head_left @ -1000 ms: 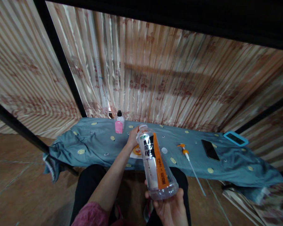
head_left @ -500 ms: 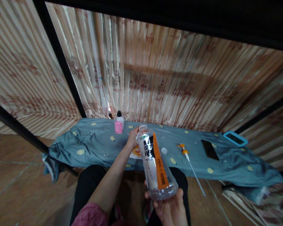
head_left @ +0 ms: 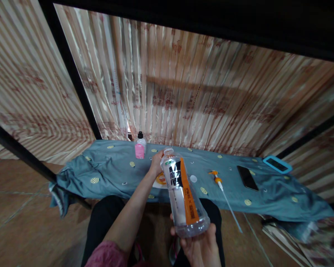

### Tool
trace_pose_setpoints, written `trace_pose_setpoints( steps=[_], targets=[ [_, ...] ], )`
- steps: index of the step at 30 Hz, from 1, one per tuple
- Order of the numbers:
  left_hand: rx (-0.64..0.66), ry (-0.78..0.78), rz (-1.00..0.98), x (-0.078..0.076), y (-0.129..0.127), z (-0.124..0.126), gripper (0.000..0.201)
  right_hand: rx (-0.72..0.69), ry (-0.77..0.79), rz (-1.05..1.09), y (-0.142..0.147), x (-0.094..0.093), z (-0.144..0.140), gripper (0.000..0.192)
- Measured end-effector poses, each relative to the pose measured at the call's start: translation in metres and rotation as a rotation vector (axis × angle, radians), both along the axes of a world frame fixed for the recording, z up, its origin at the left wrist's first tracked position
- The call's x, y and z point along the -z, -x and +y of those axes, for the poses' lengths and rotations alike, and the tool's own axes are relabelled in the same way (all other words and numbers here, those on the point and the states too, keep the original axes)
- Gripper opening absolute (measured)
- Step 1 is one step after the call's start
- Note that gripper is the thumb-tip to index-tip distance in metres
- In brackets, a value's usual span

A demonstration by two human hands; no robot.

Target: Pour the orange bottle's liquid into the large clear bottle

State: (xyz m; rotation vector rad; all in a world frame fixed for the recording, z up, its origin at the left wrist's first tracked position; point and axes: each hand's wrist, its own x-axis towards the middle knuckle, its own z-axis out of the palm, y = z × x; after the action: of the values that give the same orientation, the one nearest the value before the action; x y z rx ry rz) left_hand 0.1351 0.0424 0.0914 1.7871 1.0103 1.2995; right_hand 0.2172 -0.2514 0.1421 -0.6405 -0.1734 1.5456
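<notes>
The bottle [head_left: 182,196] has an orange and black label with big white signs too small to read. It looks empty and has no cap. The right hand [head_left: 202,246] cups its bottom, fingers curled round it, and is cut off below. The left hand [head_left: 156,163] sits by its neck, fingers hidden, so I cannot tell their grip. Past the fingers stands a pink bottle [head_left: 140,147]
</notes>
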Motion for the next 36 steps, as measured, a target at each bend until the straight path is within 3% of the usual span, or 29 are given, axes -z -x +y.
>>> trace_pose_setpoints(
  steps=[36],
  targets=[
    [-0.003,0.048,0.001,-0.0046,-0.0017,-0.0015,0.014,0.010,0.007,-0.029,0.0007,-0.0011,0.0046,0.055]
  ],
)
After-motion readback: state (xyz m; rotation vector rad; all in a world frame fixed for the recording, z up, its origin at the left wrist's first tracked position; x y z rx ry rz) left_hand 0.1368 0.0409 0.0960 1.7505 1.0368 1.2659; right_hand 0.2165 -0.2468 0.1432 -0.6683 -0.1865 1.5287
